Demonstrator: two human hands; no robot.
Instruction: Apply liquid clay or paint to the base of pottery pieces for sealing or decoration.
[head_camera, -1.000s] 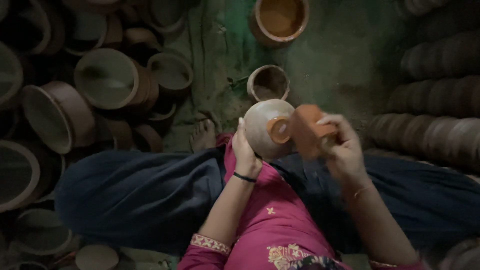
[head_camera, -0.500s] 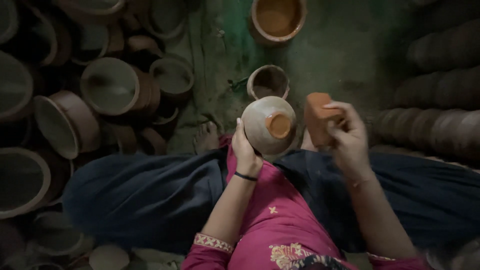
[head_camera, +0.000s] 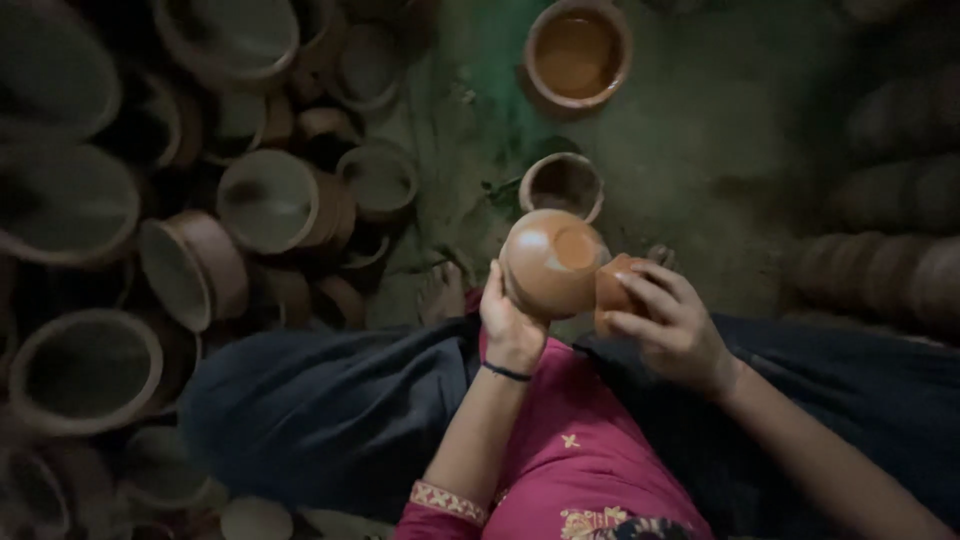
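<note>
I sit cross-legged on the floor. My left hand (head_camera: 510, 325) grips a small round clay pot (head_camera: 552, 262) from below, its surface mostly coated orange-brown with a pale patch near the top. My right hand (head_camera: 672, 320) holds an orange paint-soaked cloth or sponge (head_camera: 612, 290) pressed against the pot's right side. Just beyond the pot a small empty clay pot (head_camera: 561, 185) stands on the floor. Farther away sits a clay bowl (head_camera: 578, 55) filled with orange-brown liquid.
Many clay pots (head_camera: 270, 200) lie stacked and tilted on the left, from near my knee to the far edge. Dark rows of pots (head_camera: 890, 270) line the right side. The greenish floor (head_camera: 730, 130) stretches ahead between them.
The pot was mostly pale with a small orange spot; now orange-brown covers most of it. My right hand has brought the cloth back against the pot's right side.
</note>
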